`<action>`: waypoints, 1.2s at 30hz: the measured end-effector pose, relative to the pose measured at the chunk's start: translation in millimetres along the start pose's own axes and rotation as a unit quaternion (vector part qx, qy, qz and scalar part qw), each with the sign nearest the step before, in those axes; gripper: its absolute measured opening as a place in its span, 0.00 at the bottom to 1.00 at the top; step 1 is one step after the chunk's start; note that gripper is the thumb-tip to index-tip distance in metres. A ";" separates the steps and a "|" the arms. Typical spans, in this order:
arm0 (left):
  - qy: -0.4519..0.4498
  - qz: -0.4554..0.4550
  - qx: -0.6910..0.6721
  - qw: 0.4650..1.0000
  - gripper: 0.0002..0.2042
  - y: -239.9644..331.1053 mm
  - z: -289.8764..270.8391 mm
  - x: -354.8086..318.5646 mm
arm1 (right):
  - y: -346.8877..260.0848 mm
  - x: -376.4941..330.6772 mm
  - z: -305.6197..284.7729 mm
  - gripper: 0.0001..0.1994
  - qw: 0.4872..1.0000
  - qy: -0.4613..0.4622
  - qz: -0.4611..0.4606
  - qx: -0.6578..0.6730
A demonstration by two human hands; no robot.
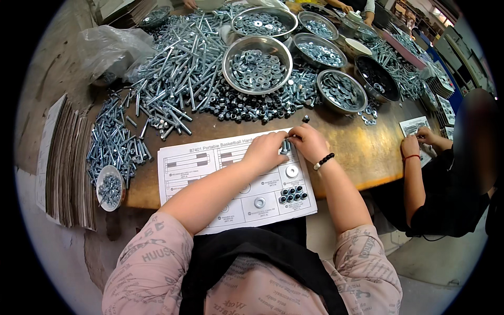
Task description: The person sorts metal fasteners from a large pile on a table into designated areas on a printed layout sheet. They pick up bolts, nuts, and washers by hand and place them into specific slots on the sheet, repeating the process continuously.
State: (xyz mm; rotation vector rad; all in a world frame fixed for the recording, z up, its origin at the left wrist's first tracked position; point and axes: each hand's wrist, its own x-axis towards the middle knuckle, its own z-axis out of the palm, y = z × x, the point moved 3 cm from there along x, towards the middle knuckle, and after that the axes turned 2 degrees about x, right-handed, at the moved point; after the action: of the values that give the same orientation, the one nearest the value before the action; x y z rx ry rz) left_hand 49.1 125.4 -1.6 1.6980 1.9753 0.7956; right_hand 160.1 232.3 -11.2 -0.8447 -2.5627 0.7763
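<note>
Head-worn fisheye view, angled down past the chest
One wide camera looks forward and down from above, the counter curving away ahead; the hands sit close, near the middle, the chest even closer at the lower edge, and lines bend toward the dark rim.

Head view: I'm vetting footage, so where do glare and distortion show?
Head view: the front edge of the brown wooden tabletop looks bowed; head view: warm sheen shows on it, right of the white printed paper sheet, and highlights edge the round silver metal bowls.
</note>
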 end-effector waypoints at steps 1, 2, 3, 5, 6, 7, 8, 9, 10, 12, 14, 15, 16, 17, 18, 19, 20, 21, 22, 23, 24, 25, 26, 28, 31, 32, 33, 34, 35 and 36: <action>0.010 0.016 0.023 1.000 0.24 -1.1 2.9 -0.6 | -0.8 0.5 1.8 0.06 1.000 0.002 -0.003 0.001; 0.026 0.021 0.031 0.999 0.24 -4.1 5.8 -0.2 | -0.5 1.2 4.2 0.06 1.000 0.004 -0.005 0.003; 0.034 0.018 0.035 0.999 0.24 -4.9 6.9 -0.5 | 0.1 1.3 5.8 0.06 1.000 0.006 -0.007 0.003; 0.051 0.012 0.043 0.998 0.24 -5.8 8.0 -0.7 | 0.1 1.7 6.9 0.06 1.000 0.005 -0.015 0.027; 0.066 0.024 0.034 0.997 0.23 -6.5 6.6 -1.4 | -2.9 4.5 9.0 0.06 0.999 0.003 -0.023 0.041; 0.080 0.036 0.026 0.996 0.23 -6.2 6.8 -1.4 | -2.7 4.8 8.9 0.06 0.999 0.003 -0.014 0.031; 0.096 0.047 0.018 0.994 0.23 -5.7 8.6 -1.1 | 0.9 1.3 6.2 0.06 1.000 0.002 -0.006 0.022; 0.110 0.056 0.009 0.992 0.23 -12.5 12.6 -1.4 | -1.3 4.4 8.9 0.06 1.000 -0.002 -0.010 0.019; 0.092 0.041 0.003 0.995 0.23 -13.4 15.0 -0.1 | 1.0 4.9 10.0 0.05 1.000 0.001 -0.016 0.023; 0.072 0.032 0.021 0.997 0.22 -10.8 13.7 -2.0 | 3.5 3.5 10.4 0.05 0.999 -0.004 -0.020 0.035; 0.086 0.037 0.041 0.995 0.22 -10.0 4.7 -10.3 | -2.8 5.4 6.0 0.06 0.998 -0.027 -0.022 0.047; 0.072 0.035 0.039 0.996 0.22 -5.1 -1.2 -13.4 | -1.8 4.3 2.1 0.07 0.998 -0.040 -0.020 0.050; 0.089 0.053 0.043 0.994 0.21 -6.8 -8.8 -18.4 | 0.0 5.8 2.6 0.08 0.997 -0.041 -0.019 0.067; 0.090 0.048 0.038 0.994 0.20 -11.2 -20.2 -24.1 | -1.6 7.0 2.1 0.09 0.997 -0.030 -0.009 0.072; 0.088 0.048 0.030 0.995 0.20 -14.8 -33.3 -28.1 | -5.7 8.1 -2.2 0.09 0.998 -0.021 -0.004 0.067; 0.085 0.048 0.022 0.995 0.20 -20.8 -45.2 -33.1 | -9.3 8.5 -6.0 0.09 0.998 -0.012 0.000 0.062; 0.112 0.044 0.021 0.993 0.19 -32.6 -56.6 -39.5 | -14.4 10.6 -7.7 0.09 0.998 -0.007 -0.016 0.067; 0.138 0.049 0.028 0.989 0.18 -48.8 -68.6 -46.9 | -21.7 13.6 -9.5 0.09 0.997 -0.001 -0.032 0.072; 0.162 0.049 0.065 0.983 0.19 -64.7 -83.3 -54.6 | -28.4 17.8 -8.3 0.09 0.996 0.004 -0.049 0.078; 0.146 0.003 0.088 0.985 0.19 -85.0 -96.4 -60.1 | -34.7 21.8 -4.6 0.09 0.995 -0.002 -0.054 0.084; 0.152 -0.010 0.129 0.980 0.18 -102.9 -111.6 -64.1 | -41.6 25.3 -0.9 0.09 0.994 -0.006 -0.057 0.089; 0.138 -0.051 0.145 0.978 0.16 -114.8 -128.1 -68.8 | -48.9 28.9 2.2 0.08 0.994 -0.010 -0.058 0.094; 0.171 -0.051 0.177 0.968 0.16 -128.8 -145.5 -77.9 | -60.9 33.9 6.1 0.08 0.994 -0.028 -0.071 0.074; 0.180 -0.103 0.213 0.955 0.14 -156.1 -174.4 -87.9 | -82.1 46.0 22.2 0.08 0.992 -0.056 -0.103 0.052; 0.186 -0.041 0.272 0.943 0.11 -183.2 -190.6 -101.2 | -120.0 63.0 54.6 0.10 0.984 -0.115 -0.135 0.011; 0.154 -0.032 0.290 0.944 0.10 -189.3 -187.2 -99.5 | -129.7 69.9 68.0 0.11 0.982 -0.134 -0.130 0.006; 0.121 -0.024 0.308 0.943 0.10 -193.1 -183.0 -97.6 | -138.5 77.2 84.7 0.12 0.980 -0.155 -0.125 0.004; 0.089 -0.015 0.326 0.941 0.09 -193.4 -180.4 -94.9 | -149.3 83.7 97.9 0.12 0.978 -0.166 -0.127 -0.017; 0.112 0.005 0.343 0.933 0.07 -189.9 -177.4 -94.3 | -160.3 89.7 110.4 0.13 0.975 -0.176 -0.128 -0.037; 0.116 0.009 0.360 0.926 0.09 -192.0 -174.7 -93.8 | -171.7 95.9 124.4 0.13 0.973 -0.186 -0.122 -0.056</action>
State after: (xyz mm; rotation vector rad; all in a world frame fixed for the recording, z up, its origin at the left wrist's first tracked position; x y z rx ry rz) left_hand -190.7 -11.3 -2.0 2.0761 2.6372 0.2769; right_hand -47.1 127.5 4.1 -0.4286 -2.9895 0.7789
